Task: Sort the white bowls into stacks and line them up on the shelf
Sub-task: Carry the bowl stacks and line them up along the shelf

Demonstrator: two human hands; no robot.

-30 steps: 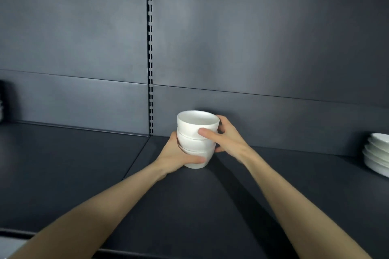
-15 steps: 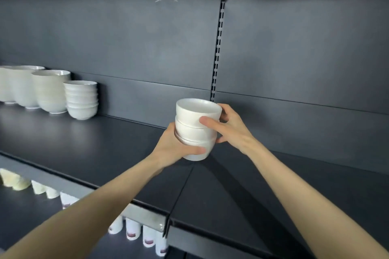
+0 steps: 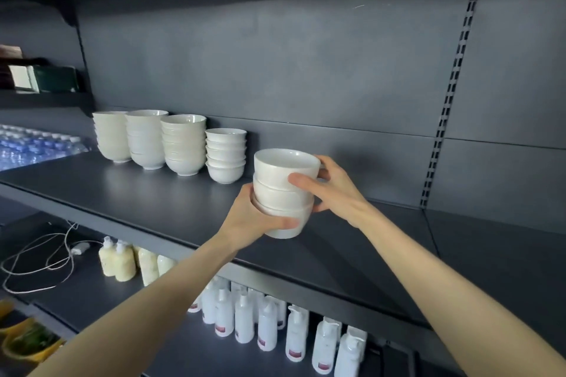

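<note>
I hold a stack of three straight-sided white bowls (image 3: 283,190) just above the dark shelf (image 3: 153,193). My left hand (image 3: 248,219) grips the bottom bowl from the left, thumb across its front. My right hand (image 3: 329,185) grips the upper bowls from the right, thumb on the top bowl's wall. To the left along the back wall stand several stacks of white bowls in a row: three tall stacks (image 3: 111,136) (image 3: 147,139) (image 3: 183,144) and a shorter, smaller stack (image 3: 226,154), which is closest to the held stack.
The shelf runs on to the right past a slotted upright (image 3: 444,119). Below, a lower shelf holds white pump bottles (image 3: 266,324), cream-coloured bottles (image 3: 122,260) and a loose white cable (image 3: 39,257). Blue-capped water bottles (image 3: 33,144) lie at far left.
The stack and both hands have travelled left along the shelf, and my view has swung left with them. The row of bowl stacks now stands close beside the held stack.
</note>
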